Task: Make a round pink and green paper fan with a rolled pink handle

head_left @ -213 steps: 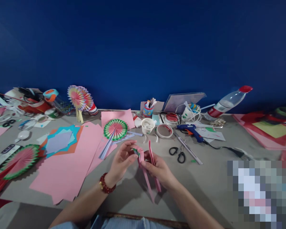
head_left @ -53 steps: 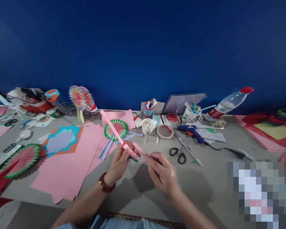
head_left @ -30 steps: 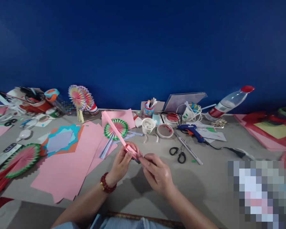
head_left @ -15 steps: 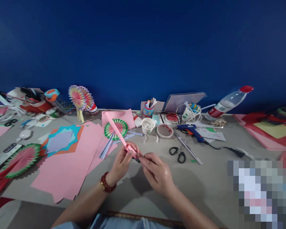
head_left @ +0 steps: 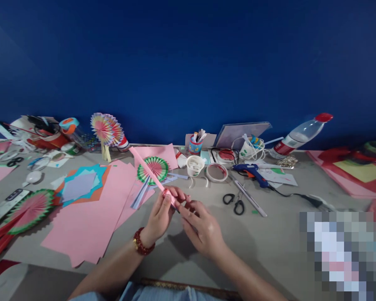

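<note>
My left hand (head_left: pixel 161 215), with a red bead bracelet on the wrist, is closed around the near end of a folded pink paper fan (head_left: pixel 150 173) with pink handle strips that point up and to the left. My right hand (head_left: pixel 200 223) meets it from the right, fingertips pinching the same folded end. Both hands hover just above the grey table (head_left: pixel 269 242) at its middle front. A finished green-and-pink round paper fan (head_left: pixel 152 169) lies flat just behind the hands.
Pink paper sheets (head_left: pixel 90 209) cover the left middle. Black scissors (head_left: pixel 233 202), a blue glue gun (head_left: pixel 250 171) with its cord, tape rolls (head_left: pixel 217 172) and a white cup (head_left: pixel 194 165) lie right of centre. A plastic bottle (head_left: pixel 297 133) lies at the back right.
Since seven seconds ago the pink strips swung from pointing down toward me to pointing up and left. In the last second both hands shifted slightly left, still pinching the folded end.
</note>
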Demonstrator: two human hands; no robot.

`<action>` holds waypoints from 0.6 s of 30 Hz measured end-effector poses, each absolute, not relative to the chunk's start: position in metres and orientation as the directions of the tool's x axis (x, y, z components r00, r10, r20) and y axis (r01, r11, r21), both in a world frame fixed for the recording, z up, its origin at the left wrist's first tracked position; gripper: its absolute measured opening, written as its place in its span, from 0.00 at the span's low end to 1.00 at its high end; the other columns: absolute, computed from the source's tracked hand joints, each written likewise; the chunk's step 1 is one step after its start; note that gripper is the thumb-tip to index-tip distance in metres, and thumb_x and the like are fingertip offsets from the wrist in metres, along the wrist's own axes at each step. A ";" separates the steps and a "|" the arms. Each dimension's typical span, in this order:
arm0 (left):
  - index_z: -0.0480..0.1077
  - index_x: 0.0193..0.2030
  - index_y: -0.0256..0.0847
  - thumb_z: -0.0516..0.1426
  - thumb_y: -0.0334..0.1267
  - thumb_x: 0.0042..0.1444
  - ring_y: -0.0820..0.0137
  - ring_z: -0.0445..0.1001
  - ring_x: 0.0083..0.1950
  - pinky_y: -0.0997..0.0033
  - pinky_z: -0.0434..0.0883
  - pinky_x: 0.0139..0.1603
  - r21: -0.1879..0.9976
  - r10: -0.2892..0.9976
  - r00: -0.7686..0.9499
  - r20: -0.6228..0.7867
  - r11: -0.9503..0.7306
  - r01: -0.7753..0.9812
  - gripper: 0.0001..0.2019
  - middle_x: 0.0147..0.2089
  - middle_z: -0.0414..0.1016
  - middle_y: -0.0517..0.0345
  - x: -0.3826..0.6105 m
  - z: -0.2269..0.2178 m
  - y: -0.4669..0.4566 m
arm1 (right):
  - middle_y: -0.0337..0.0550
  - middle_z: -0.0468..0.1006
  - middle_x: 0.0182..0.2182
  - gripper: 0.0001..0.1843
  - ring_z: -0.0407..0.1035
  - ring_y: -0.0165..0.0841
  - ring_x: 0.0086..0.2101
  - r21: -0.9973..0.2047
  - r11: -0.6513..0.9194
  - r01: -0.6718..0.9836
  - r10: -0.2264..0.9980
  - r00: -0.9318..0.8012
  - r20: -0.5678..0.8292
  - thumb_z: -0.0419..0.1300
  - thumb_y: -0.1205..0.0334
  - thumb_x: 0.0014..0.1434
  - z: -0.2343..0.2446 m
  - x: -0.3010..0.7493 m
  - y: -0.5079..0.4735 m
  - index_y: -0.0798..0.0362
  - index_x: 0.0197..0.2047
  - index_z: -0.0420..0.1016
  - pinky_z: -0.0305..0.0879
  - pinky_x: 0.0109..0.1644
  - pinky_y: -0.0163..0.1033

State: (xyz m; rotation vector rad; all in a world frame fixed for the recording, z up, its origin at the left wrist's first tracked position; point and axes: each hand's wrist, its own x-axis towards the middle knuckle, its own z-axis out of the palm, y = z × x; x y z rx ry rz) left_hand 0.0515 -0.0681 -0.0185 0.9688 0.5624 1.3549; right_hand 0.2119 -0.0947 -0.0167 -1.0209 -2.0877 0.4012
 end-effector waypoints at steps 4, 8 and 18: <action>0.68 0.44 0.42 0.56 0.45 0.66 0.65 0.74 0.49 0.57 0.68 0.59 0.791 0.975 0.161 0.152 -0.022 -0.612 0.09 0.42 0.74 0.56 0.054 -0.013 -0.069 | 0.52 0.73 0.44 0.23 0.67 0.42 0.41 -0.436 0.648 0.625 0.751 -0.429 0.501 0.55 0.62 0.67 -0.018 0.207 -0.096 0.48 0.64 0.70 0.72 0.43 0.46; 0.69 0.46 0.42 0.56 0.42 0.66 0.66 0.77 0.44 0.54 0.68 0.59 0.776 0.989 0.128 0.070 0.027 -0.630 0.07 0.39 0.78 0.55 0.055 -0.010 -0.071 | 0.51 0.73 0.46 0.24 0.67 0.42 0.45 -0.490 0.670 0.558 0.737 -0.419 0.530 0.55 0.65 0.67 -0.021 0.205 -0.096 0.45 0.65 0.68 0.70 0.48 0.48; 0.73 0.48 0.42 0.56 0.44 0.66 0.56 0.63 0.69 0.50 0.63 0.66 0.806 0.961 0.258 0.100 0.074 -0.588 0.10 0.56 0.77 0.47 0.055 -0.010 -0.079 | 0.46 0.79 0.43 0.14 0.74 0.36 0.42 -0.938 0.319 0.136 0.920 -0.284 0.271 0.62 0.55 0.64 -0.020 0.203 -0.089 0.50 0.51 0.73 0.71 0.47 0.40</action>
